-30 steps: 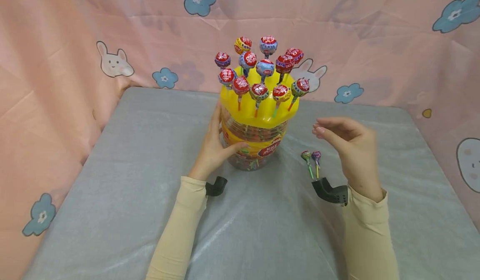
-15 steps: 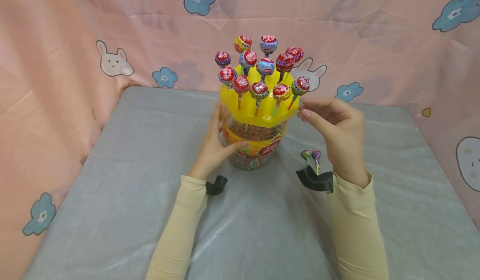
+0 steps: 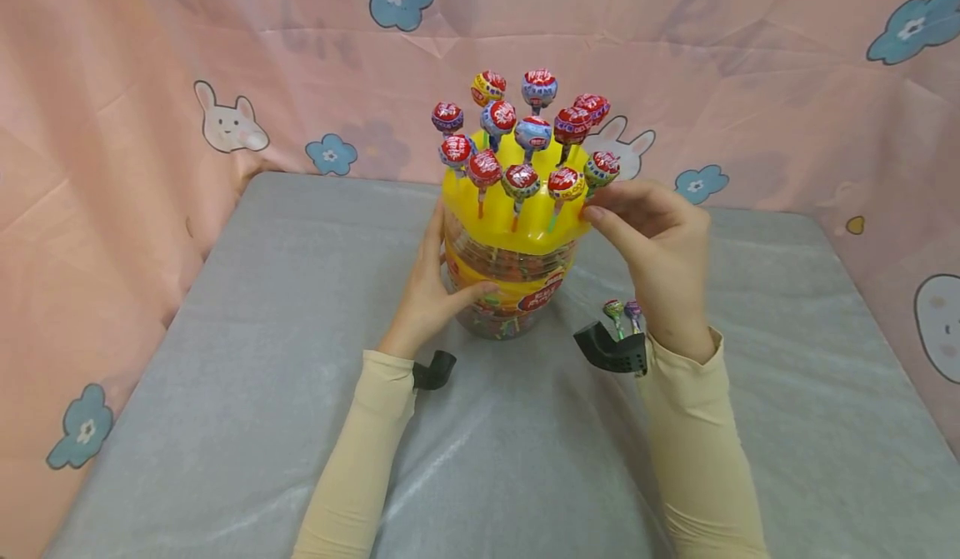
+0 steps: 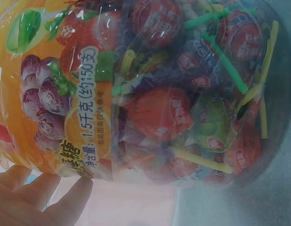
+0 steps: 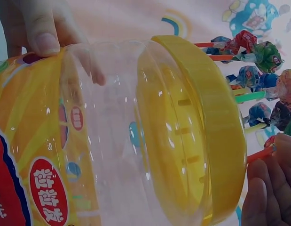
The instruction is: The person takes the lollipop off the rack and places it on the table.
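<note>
A clear candy jar (image 3: 517,291) with a yellow-orange label stands upright on the table, filled with wrapped lollipops. My left hand (image 3: 423,305) grips its left side, thumb across the front and fingers around behind. Several lollipops stand on their sticks in the yellow lid (image 3: 498,230). At the lid's right edge, my right hand (image 3: 667,255) pinches the stick of a green-and-red lollipop (image 3: 602,167). Seen in the right wrist view, that orange stick (image 5: 261,154) runs between the fingertips and the lid.
Two small lollipops, one green (image 3: 614,308) and one purple (image 3: 633,311), lie on the grey tablecloth (image 3: 300,292) right of the jar, partly behind the right wrist's black camera mount (image 3: 611,349). A pink printed curtain (image 3: 315,59) hangs behind and beside the table.
My right hand has moved left and slightly up from beside the jar, and now takes hold of the lollipop stick at the lid's right edge. The left hand has stayed on the jar.
</note>
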Tool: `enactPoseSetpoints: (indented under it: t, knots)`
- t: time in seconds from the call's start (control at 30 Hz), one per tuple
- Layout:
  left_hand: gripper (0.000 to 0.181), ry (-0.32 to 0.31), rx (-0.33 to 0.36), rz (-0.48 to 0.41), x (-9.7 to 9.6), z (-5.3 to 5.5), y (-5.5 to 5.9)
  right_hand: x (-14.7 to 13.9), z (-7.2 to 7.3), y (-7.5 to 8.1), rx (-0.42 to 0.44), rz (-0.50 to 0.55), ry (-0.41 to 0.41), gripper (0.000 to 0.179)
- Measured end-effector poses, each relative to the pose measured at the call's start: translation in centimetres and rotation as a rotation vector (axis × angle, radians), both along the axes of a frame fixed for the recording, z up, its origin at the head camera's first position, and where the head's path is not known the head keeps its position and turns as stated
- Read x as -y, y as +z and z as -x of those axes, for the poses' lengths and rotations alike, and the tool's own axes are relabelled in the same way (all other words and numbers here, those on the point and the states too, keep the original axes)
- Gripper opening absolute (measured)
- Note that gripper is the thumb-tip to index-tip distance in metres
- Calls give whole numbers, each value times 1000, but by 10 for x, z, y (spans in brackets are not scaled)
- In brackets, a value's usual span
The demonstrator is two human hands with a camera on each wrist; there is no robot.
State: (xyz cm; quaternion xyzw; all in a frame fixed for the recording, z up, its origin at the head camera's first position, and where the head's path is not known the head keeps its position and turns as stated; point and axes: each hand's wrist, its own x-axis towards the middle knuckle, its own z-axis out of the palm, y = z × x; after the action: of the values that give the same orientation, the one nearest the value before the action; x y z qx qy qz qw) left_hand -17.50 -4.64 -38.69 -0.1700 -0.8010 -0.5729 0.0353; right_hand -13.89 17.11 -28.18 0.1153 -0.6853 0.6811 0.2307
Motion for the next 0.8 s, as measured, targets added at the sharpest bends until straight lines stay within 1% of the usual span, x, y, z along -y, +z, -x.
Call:
enactPoseSetpoints:
  t: [0.1,0.33,0.53,0.8]
  knots:
    - [110,-4,-4,-3,0,0,0,1,1,-1,-7,7,-10,10]
    - [109,-9,-24,-11,0,0,-1,3,4,-4,-24,-31,-48,9]
    - [109,-8,-25,-10,0,0,-1,5,5,-4,-33,-30,-61,8]
    - [110,-13,-41,-9,0,0,-2,6,6,-4,-21,-50,-82,10]
